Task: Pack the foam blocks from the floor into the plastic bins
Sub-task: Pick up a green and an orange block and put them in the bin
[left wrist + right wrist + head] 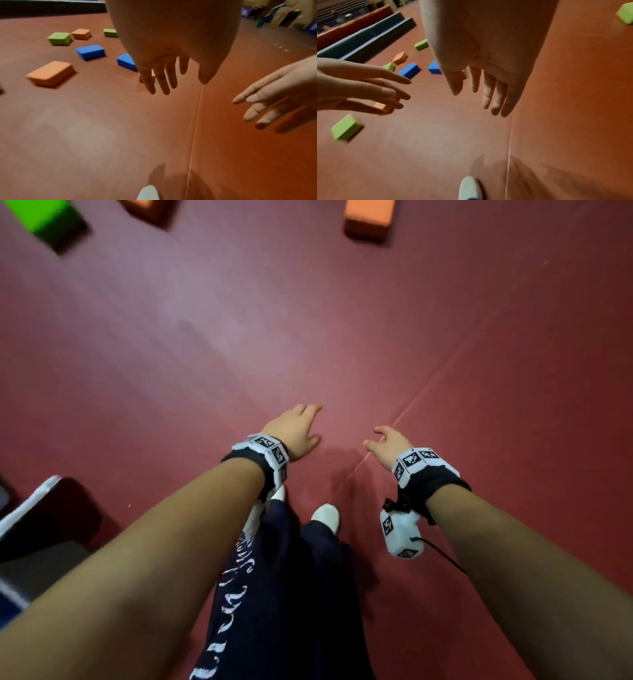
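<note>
Both hands reach forward over the red floor with straight, spread fingers and hold nothing. My left hand (298, 429) and right hand (387, 443) hover side by side, a short gap between them. Foam blocks lie well ahead: an orange block (369, 219), a green block (48, 219) and part of another orange block (147, 208) at the top edge. The left wrist view shows a large orange block (50, 73), two blue blocks (90, 52) (126, 62), a green block (59, 38) and more behind. No plastic bin is plainly visible.
A thin seam (411, 402) runs diagonally across the red floor. Dark padded mats (368, 39) border the far side. A dark object with a white edge (44, 508) sits at my left. My white shoes (325, 517) stand below the hands.
</note>
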`<action>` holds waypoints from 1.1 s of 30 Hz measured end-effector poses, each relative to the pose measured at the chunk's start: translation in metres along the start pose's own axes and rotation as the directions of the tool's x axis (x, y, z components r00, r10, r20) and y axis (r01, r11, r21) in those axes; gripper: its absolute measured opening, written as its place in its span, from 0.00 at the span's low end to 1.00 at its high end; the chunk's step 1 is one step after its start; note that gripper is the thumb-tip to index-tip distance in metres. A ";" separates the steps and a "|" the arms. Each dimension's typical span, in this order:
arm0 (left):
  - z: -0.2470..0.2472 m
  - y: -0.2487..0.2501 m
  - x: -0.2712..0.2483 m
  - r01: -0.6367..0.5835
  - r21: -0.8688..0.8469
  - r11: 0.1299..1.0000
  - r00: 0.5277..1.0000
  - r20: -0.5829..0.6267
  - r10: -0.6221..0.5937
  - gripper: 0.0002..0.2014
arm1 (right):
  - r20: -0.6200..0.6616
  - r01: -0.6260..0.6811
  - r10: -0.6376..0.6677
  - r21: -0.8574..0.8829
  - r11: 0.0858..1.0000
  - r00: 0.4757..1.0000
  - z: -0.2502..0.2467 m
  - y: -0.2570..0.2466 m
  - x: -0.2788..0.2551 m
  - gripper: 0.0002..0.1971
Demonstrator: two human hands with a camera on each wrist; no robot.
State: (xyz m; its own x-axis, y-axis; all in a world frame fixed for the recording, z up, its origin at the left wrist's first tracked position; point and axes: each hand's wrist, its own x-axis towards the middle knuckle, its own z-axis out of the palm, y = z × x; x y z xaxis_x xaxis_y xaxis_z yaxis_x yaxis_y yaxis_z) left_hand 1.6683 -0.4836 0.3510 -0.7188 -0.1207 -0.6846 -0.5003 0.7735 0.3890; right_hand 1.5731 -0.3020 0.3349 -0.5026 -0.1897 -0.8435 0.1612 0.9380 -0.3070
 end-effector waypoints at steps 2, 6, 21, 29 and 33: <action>-0.025 0.058 0.048 -0.049 0.028 0.998 0.999 0.005 0.048 0.32 | -0.055 -0.021 0.025 0.072 0.997 0.998 -0.060 0.022 0.010 0.25; -0.062 0.155 0.126 -0.158 0.092 0.983 0.986 0.066 0.152 0.31 | -0.118 -0.086 0.112 0.206 0.975 0.987 -0.157 0.062 0.029 0.25; -0.133 0.509 0.399 -0.363 0.301 0.882 0.915 0.295 0.275 0.29 | -0.171 -0.173 0.359 0.642 0.747 0.917 -0.491 0.195 0.170 0.26; -0.108 0.709 0.512 -0.391 0.409 0.824 0.894 0.383 0.234 0.29 | -0.128 -0.201 0.405 0.711 0.674 0.905 -0.643 0.312 0.230 0.25; -0.092 0.823 0.567 -0.450 0.411 0.793 0.853 0.460 0.246 0.29 | -0.128 -0.224 0.452 0.730 0.645 0.883 -0.729 0.383 0.249 0.25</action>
State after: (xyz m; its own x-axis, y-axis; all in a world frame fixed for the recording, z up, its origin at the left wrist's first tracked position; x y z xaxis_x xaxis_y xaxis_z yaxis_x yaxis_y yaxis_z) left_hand 0.8044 0.0275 0.3404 -0.5141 0.3733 -0.7722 0.1247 0.9233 0.3633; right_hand 0.8903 0.2220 0.3283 -0.4797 0.2934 -0.8269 0.8370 0.4358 -0.3309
